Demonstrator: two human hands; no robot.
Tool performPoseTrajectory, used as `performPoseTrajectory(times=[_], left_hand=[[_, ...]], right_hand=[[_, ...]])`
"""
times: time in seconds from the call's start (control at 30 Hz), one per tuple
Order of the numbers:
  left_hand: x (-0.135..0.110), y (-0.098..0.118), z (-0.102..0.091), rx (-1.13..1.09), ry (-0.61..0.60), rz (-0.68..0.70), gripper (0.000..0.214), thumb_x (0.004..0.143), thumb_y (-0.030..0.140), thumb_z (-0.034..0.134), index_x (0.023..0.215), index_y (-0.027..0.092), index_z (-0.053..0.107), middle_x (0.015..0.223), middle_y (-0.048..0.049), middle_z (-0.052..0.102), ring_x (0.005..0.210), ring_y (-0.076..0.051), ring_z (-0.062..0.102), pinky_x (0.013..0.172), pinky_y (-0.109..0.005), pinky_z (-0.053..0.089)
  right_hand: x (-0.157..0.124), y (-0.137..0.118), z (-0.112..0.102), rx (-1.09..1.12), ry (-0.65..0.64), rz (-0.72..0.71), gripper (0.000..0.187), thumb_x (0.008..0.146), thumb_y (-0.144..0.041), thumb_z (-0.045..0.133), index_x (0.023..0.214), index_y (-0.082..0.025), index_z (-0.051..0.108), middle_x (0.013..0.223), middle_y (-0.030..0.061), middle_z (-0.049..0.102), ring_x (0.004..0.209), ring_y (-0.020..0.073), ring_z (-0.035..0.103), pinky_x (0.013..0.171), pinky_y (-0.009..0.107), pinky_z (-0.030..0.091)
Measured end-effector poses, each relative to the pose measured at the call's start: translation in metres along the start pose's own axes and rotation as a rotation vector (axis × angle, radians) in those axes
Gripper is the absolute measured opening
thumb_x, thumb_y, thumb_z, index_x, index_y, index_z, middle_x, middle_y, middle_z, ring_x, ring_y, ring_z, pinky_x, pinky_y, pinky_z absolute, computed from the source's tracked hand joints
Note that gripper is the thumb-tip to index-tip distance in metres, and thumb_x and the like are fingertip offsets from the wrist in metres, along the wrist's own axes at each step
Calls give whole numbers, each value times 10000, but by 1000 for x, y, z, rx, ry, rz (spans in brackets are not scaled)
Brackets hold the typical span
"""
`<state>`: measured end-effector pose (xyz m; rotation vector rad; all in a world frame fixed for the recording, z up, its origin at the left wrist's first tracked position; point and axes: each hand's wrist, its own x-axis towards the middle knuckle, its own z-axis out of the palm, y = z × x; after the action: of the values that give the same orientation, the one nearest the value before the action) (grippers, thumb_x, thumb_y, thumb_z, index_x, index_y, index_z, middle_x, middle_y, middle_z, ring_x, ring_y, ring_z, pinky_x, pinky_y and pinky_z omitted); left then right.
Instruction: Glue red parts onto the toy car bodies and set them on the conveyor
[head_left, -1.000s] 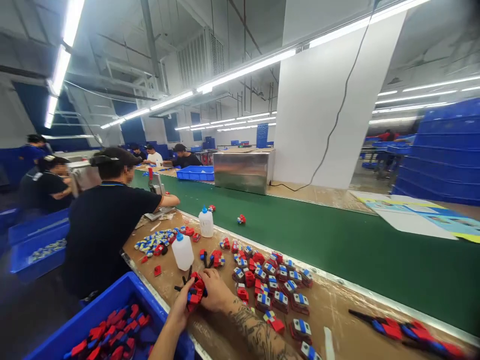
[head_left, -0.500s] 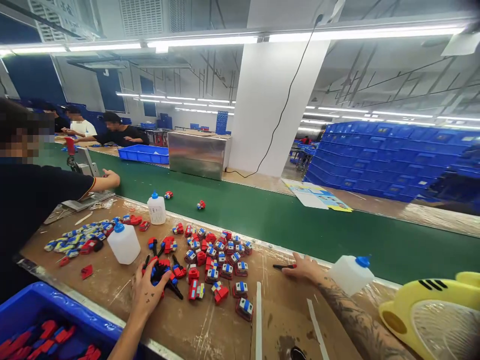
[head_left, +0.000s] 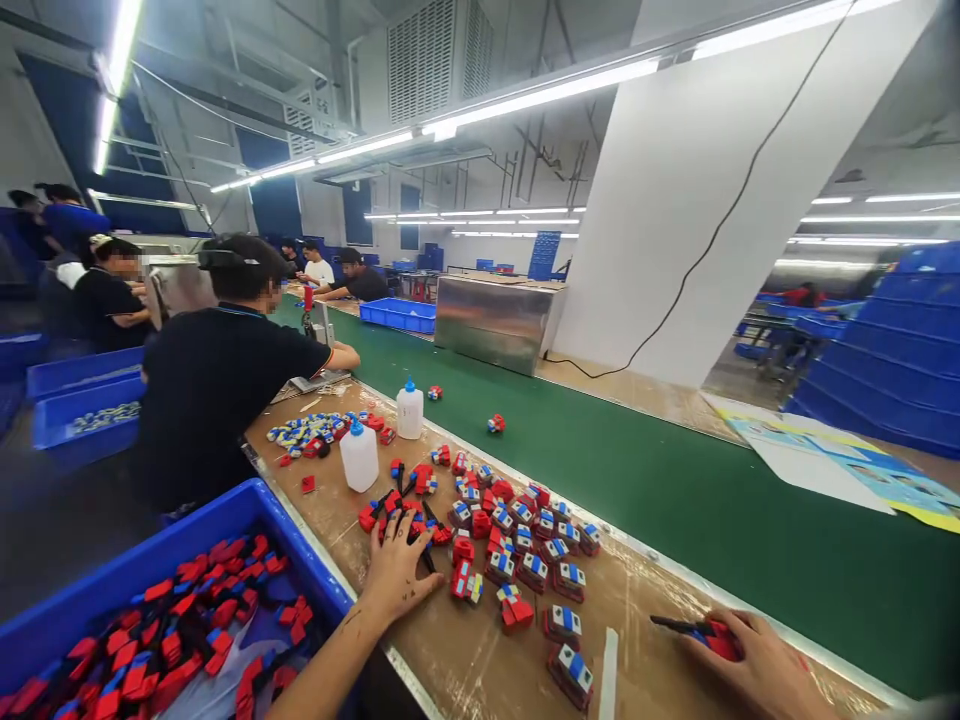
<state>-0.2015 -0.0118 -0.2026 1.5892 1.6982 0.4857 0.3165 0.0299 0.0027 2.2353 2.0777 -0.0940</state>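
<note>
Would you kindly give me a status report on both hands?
Left hand spread over red-and-blue parts. Right hand at a black-and-red piece, grip unclear. White-and-blue-topped blocks between hands.

Large rectangular blue plastic bin [head_left: 311, 551] cut off at lower left, red, blue and black plastic piece [head_left: 721, 642] partly hidden by right hand [head_left: 765, 662] at lower right, stacked blue plastic crates [head_left: 885, 340] blurred at right edge

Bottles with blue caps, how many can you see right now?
2. The nearer bottle stands beyond the left hand, slightly to its left; the farther bottle stands to its right, beside the green belt. Others may be hidden or out of frame.
</note>
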Motion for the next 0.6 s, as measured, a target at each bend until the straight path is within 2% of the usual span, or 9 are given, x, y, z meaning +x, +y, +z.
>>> performPoseTrajectory(times=[0.07,0.17,0.27,0.33,0.43,0.47,0.53,0.6], left_hand=[[7,-3,1,-6,17,-16,554,779,532,639,1315,419,559,1565,-67,299,1468,-309,261,1207,-591,79],[15,-10,1,-24,36,-30,530,781,494,635,1297,384,586,1569,-88,283,1466,-322,260,1206,-589,92],[16,-14,-1,-57,59,-23,495,783,462,631,1262,340,620,1577,-111,253,1478,-321,234,1217,-573,72],[15,-14,-3,-97,83,-10,489,777,457,644,1249,329,625,1577,-101,257,1488,-302,208,1229,-550,54],[16,-15,-6,-195,154,-11,374,820,450,604,1174,335,649,1508,-23,382,1457,-237,258,1247,-498,72],[17,-17,-6,-238,193,-26,321,858,442,554,1138,326,660,1457,-1,438,1424,-206,300,1248,-473,103],[20,-24,-7,-342,283,-75,320,933,423,419,1093,296,666,1348,16,518,1342,-150,379,1226,-419,202],[23,-34,-8,-454,371,-135,414,977,410,293,1088,240,655,1268,-5,557,1257,-121,439,1174,-375,301]], right_hand=[[2,-4,1,59,23,-27,524,586,-799,671,787,-318,733,995,87,564,840,309,582,730,479,522],[8,-20,3,142,109,-55,489,603,-777,637,790,-330,705,949,82,567,757,295,581,632,463,523],[17,-48,-2,198,136,-127,487,623,-741,647,842,-309,695,955,79,562,746,285,580,607,448,532],[25,-76,-9,208,122,-187,460,713,-711,668,918,-300,687,1020,67,562,805,277,585,622,427,532],[37,-143,-17,249,85,-323,476,839,-703,635,1040,-271,645,1104,52,542,883,243,572,666,360,530],[40,-172,-16,270,33,-402,474,867,-662,659,1097,-249,626,1171,48,513,950,233,558,744,344,526],[45,-239,-6,307,-61,-560,422,897,-533,664,1164,-215,587,1257,49,448,1075,225,500,900,341,462],[47,-308,16,314,-172,-695,441,835,-332,750,1215,-208,565,1297,41,408,1166,205,433,1018,301,389]])
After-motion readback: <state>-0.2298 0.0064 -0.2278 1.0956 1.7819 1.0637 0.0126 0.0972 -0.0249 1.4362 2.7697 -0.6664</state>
